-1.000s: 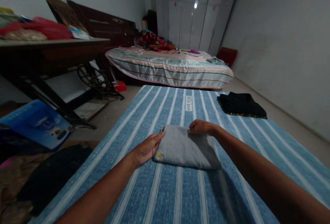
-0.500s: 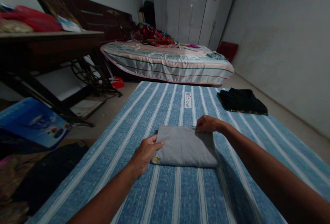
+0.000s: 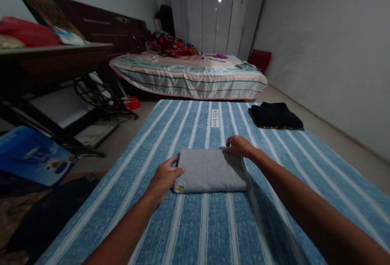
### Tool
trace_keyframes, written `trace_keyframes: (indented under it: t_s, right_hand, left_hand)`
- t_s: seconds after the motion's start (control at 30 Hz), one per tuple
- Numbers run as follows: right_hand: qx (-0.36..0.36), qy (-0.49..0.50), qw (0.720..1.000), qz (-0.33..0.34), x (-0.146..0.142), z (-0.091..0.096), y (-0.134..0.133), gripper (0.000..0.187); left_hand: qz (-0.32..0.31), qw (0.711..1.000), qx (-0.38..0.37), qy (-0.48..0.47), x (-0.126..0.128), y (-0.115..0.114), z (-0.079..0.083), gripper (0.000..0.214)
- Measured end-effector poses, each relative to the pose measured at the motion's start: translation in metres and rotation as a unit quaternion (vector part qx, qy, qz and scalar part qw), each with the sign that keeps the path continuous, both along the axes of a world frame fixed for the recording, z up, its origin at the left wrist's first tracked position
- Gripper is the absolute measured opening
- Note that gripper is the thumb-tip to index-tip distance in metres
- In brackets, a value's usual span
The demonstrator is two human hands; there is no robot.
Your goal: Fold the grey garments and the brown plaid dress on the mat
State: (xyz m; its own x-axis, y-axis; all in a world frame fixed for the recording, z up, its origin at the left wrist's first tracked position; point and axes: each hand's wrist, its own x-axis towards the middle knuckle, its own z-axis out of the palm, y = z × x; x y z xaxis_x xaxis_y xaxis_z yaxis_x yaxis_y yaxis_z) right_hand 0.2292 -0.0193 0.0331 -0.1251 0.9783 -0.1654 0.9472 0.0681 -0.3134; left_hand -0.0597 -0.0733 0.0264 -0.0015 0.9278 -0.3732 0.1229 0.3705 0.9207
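A folded grey garment (image 3: 210,171) with a small daisy motif at its near left corner lies flat on a blue-and-white striped bed cover. At its left edge, my left hand (image 3: 163,177) has the thumb on top and the index finger along the side, with the edge between them. The other left fingers are mostly hidden. My right hand (image 3: 239,146) is curled at the far right corner, its fingertips pinching the cloth there. Farther back on the right lies a folded black garment (image 3: 276,115), touched by neither hand.
The striped bed cover (image 3: 185,224) spreads under both forearms. Beyond it stands another bed (image 3: 189,80) with a red floral blanket (image 3: 173,45). At left are a treadle sewing table (image 3: 55,51) and a blue box (image 3: 36,155). A wall runs along the right.
The whole view has shifted slightly, so things appear a little farther left. My left index finger sits slightly farther out from the grey garment's edge. Both hands stay at the same places on it.
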Motion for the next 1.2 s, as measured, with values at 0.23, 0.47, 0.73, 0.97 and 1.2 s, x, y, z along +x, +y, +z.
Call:
trace_keyframes:
  t_s: [0.23,0.47,0.73,0.97,1.2]
  right_hand:
    - [0.066,-0.021,0.992,-0.102,0.017,0.003,-0.034,0.031]
    - [0.063,-0.004,0.986,-0.151,0.015,-0.006,-0.076,0.028]
    - [0.064,0.021,0.983,-0.170,-0.003,-0.016,-0.081,0.028]
    - [0.081,0.088,0.973,-0.198,-0.001,-0.028,-0.082,0.024]
    - [0.121,0.082,0.966,-0.215,-0.002,-0.034,-0.089,0.018]
  left_hand:
    - [-0.028,0.991,0.090,0.096,-0.006,-0.002,-0.006,0.075]
    - [0.017,0.995,0.047,0.085,-0.001,0.005,-0.003,0.058]
    - [0.007,0.991,0.078,0.113,-0.002,0.016,-0.011,0.049]
    - [0.002,0.973,0.158,0.166,-0.005,0.019,-0.019,0.047]
    - [-0.042,0.932,0.182,0.312,-0.004,0.025,-0.022,0.039]
